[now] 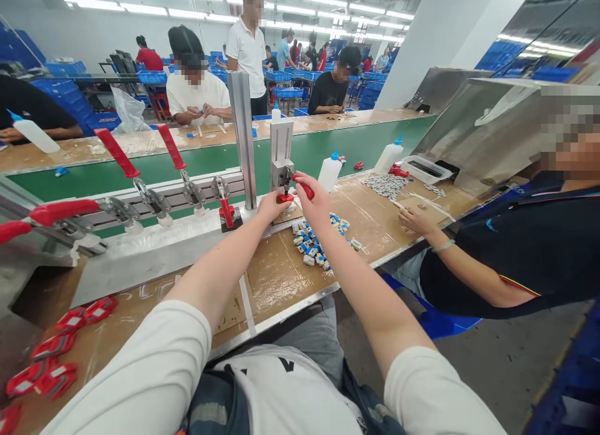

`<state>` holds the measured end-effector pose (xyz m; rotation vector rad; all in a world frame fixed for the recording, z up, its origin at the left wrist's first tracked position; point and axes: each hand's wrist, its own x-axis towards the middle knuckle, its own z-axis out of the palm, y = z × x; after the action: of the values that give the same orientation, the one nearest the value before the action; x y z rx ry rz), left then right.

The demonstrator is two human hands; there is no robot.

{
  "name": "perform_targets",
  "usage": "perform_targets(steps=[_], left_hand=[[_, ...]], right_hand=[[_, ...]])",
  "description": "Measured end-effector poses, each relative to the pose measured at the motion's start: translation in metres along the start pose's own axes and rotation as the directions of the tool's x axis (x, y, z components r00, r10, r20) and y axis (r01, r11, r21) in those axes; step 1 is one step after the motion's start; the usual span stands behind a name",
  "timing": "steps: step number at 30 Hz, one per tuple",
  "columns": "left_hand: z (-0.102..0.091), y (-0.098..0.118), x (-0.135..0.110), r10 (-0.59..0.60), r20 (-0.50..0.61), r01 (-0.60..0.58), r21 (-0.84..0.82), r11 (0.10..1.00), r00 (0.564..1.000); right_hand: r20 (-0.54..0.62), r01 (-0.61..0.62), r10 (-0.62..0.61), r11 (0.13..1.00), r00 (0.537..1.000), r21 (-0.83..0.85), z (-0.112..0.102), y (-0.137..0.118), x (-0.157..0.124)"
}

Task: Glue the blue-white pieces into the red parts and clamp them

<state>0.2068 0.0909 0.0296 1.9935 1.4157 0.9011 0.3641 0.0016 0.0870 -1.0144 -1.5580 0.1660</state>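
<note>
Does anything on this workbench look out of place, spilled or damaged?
Nothing stands out. The small blue-and-white parts lie in a loose pile beside the right hand, but none has fallen off the workbench.

Big factory hall w/ rows of ceiling strip lights [145, 10]. White pillar [435, 41] right of green conveyor [328, 147]; blue crates [70, 91] stacked behind it. Brown tabletop [281, 279] in front of conveyor, grey floor [506, 360] right of it.
</note>
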Motion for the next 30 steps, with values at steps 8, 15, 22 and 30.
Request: perform_targets(steps=[8, 15, 22, 30], left_hand=[[-0.005, 0.011, -0.001, -0.032, 0.038, 0.027, 0.111, 0.993, 0.999], [-0.059, 0.032, -0.063, 0.008, 0.075, -0.029, 0.284, 0.958, 0.997], [-0.157, -0.003, -0.146, -0.247, -0.133, 0.268, 0.168, 0.949, 0.96], [-0.163, 0.032, -0.154, -0.339, 0.073, 0.338, -0.403, 0.85, 0.938]], right_hand=[[0.183, -0.054, 0.207, 0.79, 0.961, -0.611, 0.019, 0.021, -0.054], [0.246, -0.072, 0.358, 0.682, 0.901, -0.727, 0.021, 0.015, -0.04], [0.28, -0.123, 0.162, 0.98, 0.946, -0.153, 0.053, -0.028, -0.058], [0.652, -0.679, 0.383, 0.676, 0.655, 0.285, 0.168, -0.042, -0.041]])
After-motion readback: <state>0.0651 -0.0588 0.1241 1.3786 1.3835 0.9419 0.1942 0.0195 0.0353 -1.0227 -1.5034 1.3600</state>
